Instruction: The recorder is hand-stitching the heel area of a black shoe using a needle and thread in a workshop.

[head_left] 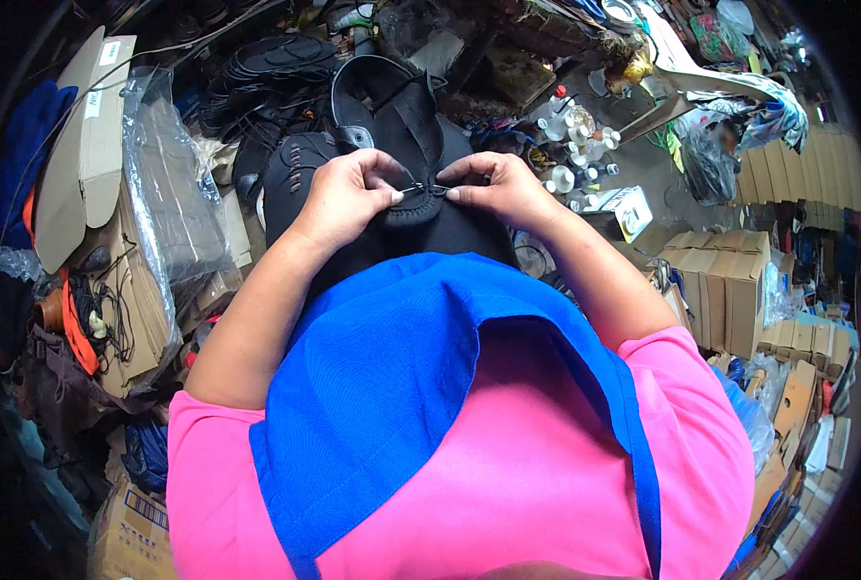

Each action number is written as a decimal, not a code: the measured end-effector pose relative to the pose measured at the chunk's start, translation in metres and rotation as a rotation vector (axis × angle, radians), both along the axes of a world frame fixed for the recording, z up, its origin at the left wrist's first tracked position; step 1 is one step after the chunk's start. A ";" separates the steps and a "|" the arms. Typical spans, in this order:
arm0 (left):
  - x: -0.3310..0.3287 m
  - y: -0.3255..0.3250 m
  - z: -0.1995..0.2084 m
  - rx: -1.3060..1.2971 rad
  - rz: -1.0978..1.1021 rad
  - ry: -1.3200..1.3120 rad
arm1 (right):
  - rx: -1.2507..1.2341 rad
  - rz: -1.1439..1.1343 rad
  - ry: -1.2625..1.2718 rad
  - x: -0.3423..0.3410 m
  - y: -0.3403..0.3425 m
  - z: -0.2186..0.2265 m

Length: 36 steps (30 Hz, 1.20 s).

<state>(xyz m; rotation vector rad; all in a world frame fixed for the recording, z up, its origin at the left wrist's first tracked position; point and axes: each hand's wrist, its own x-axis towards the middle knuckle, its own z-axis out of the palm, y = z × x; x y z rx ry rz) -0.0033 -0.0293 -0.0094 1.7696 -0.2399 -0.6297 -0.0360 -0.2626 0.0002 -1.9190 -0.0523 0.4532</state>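
Observation:
A black shoe upper [419, 135] with a tall collar lies across my lap, its puckered, stitched front end toward me. My left hand [348, 193] is closed at the left of this front end, thumb and forefinger pinching a thin dark cord [416, 188] that looks shiny in places. From the other side my right hand [503, 188] pinches the cord close to the same seam. Only a short gap parts the fingertips of the two hands. Whether a needle is on the cord is too small to tell. My blue apron [372, 358] covers my front below.
Beside my left wrist rests another black piece with a row of stitches [295, 164]. Behind it is a pile of flat black pieces [271, 72]. Several bottles [577, 130] stand at far right, near a white can [628, 213]. Cardboard boxes [720, 290] and plastic-wrapped sheets [174, 184] flank me.

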 end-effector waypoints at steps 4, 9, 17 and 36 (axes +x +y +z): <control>0.000 -0.010 -0.003 0.074 0.003 -0.059 | 0.105 -0.005 0.134 0.005 -0.003 -0.005; -0.001 -0.016 -0.016 0.080 0.023 -0.091 | 0.135 0.002 0.168 0.007 -0.001 -0.003; -0.004 -0.009 -0.004 0.116 0.008 -0.115 | 0.126 0.079 0.175 0.009 0.001 -0.011; 0.003 -0.004 0.000 0.429 -0.169 -0.399 | 0.089 0.047 0.147 0.009 0.001 -0.011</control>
